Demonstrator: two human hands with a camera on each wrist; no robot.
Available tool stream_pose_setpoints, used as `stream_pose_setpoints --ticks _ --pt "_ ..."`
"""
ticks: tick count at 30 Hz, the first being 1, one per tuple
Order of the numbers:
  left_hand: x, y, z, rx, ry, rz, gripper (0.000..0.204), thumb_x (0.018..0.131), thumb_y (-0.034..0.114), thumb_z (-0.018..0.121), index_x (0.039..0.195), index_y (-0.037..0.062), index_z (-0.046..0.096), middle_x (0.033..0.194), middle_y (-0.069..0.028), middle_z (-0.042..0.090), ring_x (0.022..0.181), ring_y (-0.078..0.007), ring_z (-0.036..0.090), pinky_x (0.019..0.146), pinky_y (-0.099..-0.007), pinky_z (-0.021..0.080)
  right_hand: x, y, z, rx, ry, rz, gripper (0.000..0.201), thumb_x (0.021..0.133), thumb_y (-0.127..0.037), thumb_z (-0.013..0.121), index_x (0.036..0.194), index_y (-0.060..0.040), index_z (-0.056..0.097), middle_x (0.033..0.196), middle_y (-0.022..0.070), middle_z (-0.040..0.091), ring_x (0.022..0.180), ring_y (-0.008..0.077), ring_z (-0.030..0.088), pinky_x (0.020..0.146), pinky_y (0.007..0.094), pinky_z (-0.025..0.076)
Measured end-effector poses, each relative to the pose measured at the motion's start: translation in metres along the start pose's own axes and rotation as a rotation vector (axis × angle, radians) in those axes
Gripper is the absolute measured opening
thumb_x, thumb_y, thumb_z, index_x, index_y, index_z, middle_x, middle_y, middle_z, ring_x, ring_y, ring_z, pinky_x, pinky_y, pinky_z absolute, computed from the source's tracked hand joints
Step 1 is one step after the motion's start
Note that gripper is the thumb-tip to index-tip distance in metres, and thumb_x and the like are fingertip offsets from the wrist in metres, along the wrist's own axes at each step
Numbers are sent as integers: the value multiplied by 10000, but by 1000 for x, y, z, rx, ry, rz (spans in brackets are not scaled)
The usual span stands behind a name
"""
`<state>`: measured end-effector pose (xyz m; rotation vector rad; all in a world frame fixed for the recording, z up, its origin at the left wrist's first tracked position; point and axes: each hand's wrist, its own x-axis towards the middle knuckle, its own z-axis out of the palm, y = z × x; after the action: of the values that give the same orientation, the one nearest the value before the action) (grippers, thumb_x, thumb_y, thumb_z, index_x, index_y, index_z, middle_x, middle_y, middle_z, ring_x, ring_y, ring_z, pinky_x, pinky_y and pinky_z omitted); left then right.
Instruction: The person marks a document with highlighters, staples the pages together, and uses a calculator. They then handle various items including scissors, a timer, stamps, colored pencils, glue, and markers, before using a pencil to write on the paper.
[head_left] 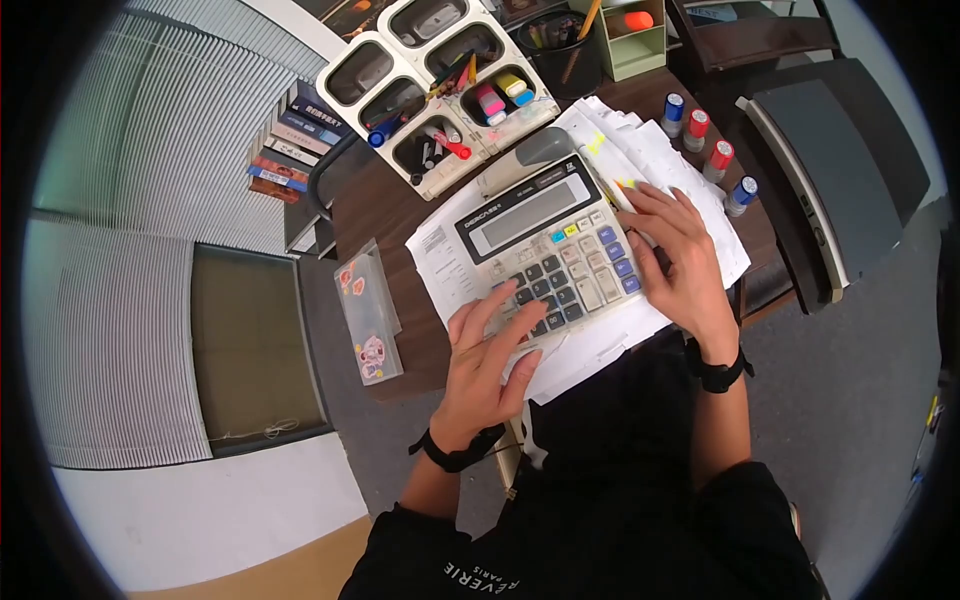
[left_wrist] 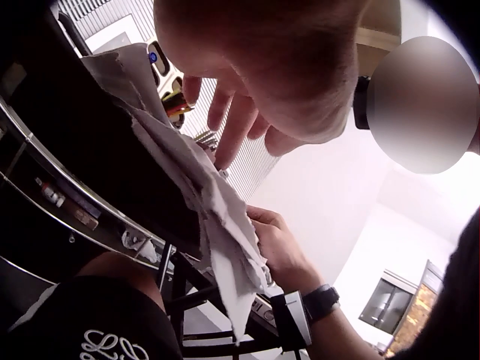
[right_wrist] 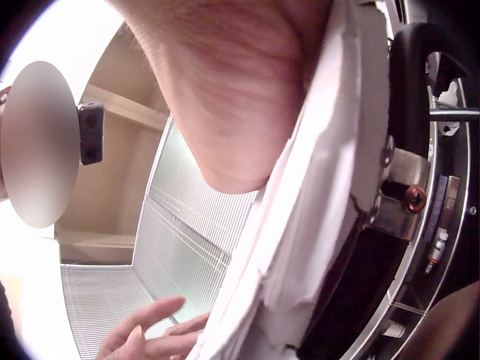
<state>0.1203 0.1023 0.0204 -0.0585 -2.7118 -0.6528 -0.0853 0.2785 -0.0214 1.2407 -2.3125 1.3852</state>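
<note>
Lying at a slant on loose papers, a large calculator was at the middle of the work, its screen toward the far side of the desk. The left hand was open, its fingers spread and slightly bent over the dark number keys; whether any key was pressed down could not be told. The right hand was open too, its thumb near the blue keys and its longer fingers reaching over the calculator's right edge and the papers beside it.

Keying seemed to be under way rather than finished, judging by the left fingers at the keys. No figures could be read on the screen, so how much had been entered, and how much was left, could not be told. The papers lay fanned out under and beside the calculator, not squared into a pile; some bore yellow marks.

Beyond the calculator stood a white organizer with pens and highlighters, then a dark pen cup and a pale green box. Four small bottles with blue or red caps stood right of the papers. A clear stickered case lay at the left, and books were stacked past the desk.
</note>
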Motion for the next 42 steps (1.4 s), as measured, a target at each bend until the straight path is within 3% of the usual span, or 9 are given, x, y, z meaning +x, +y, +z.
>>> stream_pose_setpoints --ticks 8,17,20,23,26,28,32,39,42 --pt "16 7 9 12 48 13 429 880 119 671 1291 1 641 1225 -123 707 1309 -364 509 1052 -462 343 -1 0 1 5 7 4 242 863 -14 630 1093 -34 703 1257 164 671 1282 343 572 1161 542 331" --pt "23 6 15 43 -67 132 416 844 82 697 1254 12 675 1207 -118 717 1290 -361 552 1044 -477 378 0 0 0 7 4 4 246 861 -11 630 1095 -31 702 1249 165 672 1281 347 571 1158 545 333" --pt "26 8 -1 -90 -9 69 411 833 56 692 1242 17 685 1213 -145 713 1295 -379 552 1048 -476 404 0 0 0 4 3 0 245 858 -13 635 1094 -29 701 1245 164 673 1282 347 569 1159 545 331" --pt "42 1 -24 -9 222 52 354 840 17 698 1194 7 695 1248 -141 701 1271 -373 570 1036 -454 442 0 0 0 5 1 -13 236 858 -8 637 1083 -24 707 1231 171 678 1267 351 581 1155 545 339" --pt "88 -40 -49 -114 497 78 298 874 2 670 1171 -2 699 1144 -129 718 1129 -295 635 975 -373 482 2 -3 1 14 34 -7 220 850 18 641 1051 -9 726 1194 195 692 1219 371 612 1140 532 370" --pt "109 -66 -48 -307 456 -33 225 919 17 664 1137 -22 707 1074 -116 728 1030 -208 669 899 -315 511 2 -3 2 30 42 1 224 844 33 639 1046 -6 727 1185 202 696 1184 371 632 1140 525 377" --pt "129 -100 -21 -651 500 -35 176 975 26 634 1117 -48 708 1016 -84 716 890 -114 672 792 -241 525 2 1 2 98 101 32 241 830 86 618 1035 12 721 1149 215 712 944 352 726 1146 509 388" --pt "114 -104 -3 -808 591 -155 197 981 26 632 1146 -60 696 1012 -87 715 892 -120 661 788 -242 520 -1 -6 8 15 344 97 219 902 99 597 1078 33 709 1137 200 730 1014 254 736 1122 475 436" --pt "112 -108 -7 -517 519 -72 176 971 23 632 1115 -52 700 1031 -91 697 881 -115 649 773 -242 512 -4 -8 10 168 485 140 221 966 55 577 1168 61 664 1141 198 721 996 257 735 983 386 534"
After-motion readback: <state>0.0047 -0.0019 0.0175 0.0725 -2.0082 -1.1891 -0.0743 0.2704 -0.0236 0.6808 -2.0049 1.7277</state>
